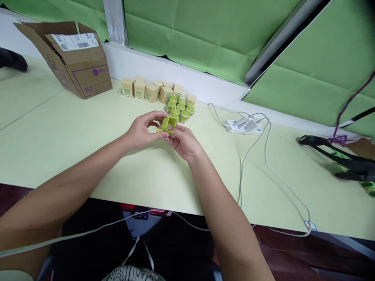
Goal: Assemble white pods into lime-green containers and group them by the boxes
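Note:
Above the table, my left hand [146, 128] grips a small yellow-green hollow plastic piece [168, 124] from the left, fingers above and thumb below. Its open side faces right, and a small yellow part shows at its left end. From the right, my right hand [187, 142] holds the same piece, with fingertips at its opening and lower edge; some of those fingers are hidden. Just beyond my hands stands a cluster of several small clear containers with green lids and loops [184, 114].
Several small cardboard boxes [140, 89] line the wall behind the cluster. A large open carton [88, 74] stands at the back left. To the right lie a white power strip [244, 127] with loose cables and a black frame-like object [340, 154].

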A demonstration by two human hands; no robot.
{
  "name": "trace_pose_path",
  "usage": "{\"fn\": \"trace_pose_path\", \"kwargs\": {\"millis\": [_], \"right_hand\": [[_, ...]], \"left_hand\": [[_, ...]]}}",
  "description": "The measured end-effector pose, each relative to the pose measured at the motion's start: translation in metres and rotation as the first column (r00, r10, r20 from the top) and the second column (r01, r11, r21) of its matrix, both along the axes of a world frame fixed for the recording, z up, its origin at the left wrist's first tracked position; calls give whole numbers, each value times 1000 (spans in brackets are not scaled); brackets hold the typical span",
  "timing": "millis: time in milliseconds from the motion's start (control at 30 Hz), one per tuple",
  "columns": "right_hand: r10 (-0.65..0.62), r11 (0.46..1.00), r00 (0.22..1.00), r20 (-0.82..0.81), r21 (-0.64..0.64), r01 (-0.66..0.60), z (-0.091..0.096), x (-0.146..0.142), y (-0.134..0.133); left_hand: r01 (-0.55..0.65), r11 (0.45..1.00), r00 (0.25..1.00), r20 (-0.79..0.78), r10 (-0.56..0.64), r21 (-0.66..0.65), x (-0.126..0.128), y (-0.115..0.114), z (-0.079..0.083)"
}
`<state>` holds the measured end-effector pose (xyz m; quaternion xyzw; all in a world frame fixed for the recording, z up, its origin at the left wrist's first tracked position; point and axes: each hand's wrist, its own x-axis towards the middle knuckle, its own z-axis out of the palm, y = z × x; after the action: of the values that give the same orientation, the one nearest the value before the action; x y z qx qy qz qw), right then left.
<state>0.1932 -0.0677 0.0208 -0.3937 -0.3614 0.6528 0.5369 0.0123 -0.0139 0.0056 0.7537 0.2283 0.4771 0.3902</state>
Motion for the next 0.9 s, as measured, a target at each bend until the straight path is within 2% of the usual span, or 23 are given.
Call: {"fn": "trace_pose_path", "kwargs": {"millis": [200, 300, 367, 400, 433, 467, 500, 533, 600, 667, 733, 800, 867, 900], "right_hand": [[-21, 1000, 996, 82, 1, 21, -1, -1, 1], [-40, 998, 987, 155, 49, 33, 2, 4, 1], [-119, 990, 964, 239, 103, 97, 2, 13, 4], [-201, 976, 933, 298, 143, 164, 1, 18, 6], [-303, 949, 877, 372, 199, 244, -1, 23, 9], [-409, 910, 787, 463, 270, 315, -4, 28, 11], [-495, 868, 663, 561, 348, 353, -7, 32, 13], [-529, 848, 535, 659, 402, 344, -10, 34, 14], [-492, 864, 314, 812, 412, 290, -14, 36, 14], [-375, 916, 196, 906, 328, 231, -14, 34, 11], [-245, 961, 172, 954, 216, 172, -12, 31, 6], [-141, 986, 187, 972, 121, 115, -10, 29, 3], [-129, 990, 241, 962, 112, 81, -10, 28, 4], [-163, 986, 301, 940, 148, 72, -12, 28, 6]], "left_hand": [[5, 1000, 1000, -5, -5, -1, 0, 2, -4], [-1, 1000, 1000, 6, 1, -5, 0, 1, -2], [-31, 999, 999, 10, 32, -19, 1, 2, 0], [-54, 998, 998, 11, 54, -29, 1, 2, 0], [-79, 996, 997, 11, 80, -38, 1, 3, 0], [-105, 993, 994, 8, 105, -44, 1, 4, -1], [-131, 990, 991, 3, 131, -47, 0, 6, -3], [-154, 987, 988, -7, 154, -48, -1, 7, -5], [-189, 981, 982, -37, 188, -37, -2, 10, -9], [-205, 979, 977, -68, 203, -20, -4, 11, -13], [-208, 978, 974, -94, 207, -7, -5, 10, -14], [-208, 978, 971, -117, 207, 4, -6, 10, -14], [-208, 978, 968, -138, 210, 29, -7, 10, -13], [-206, 977, 966, -149, 211, 47, -7, 10, -12]]}}
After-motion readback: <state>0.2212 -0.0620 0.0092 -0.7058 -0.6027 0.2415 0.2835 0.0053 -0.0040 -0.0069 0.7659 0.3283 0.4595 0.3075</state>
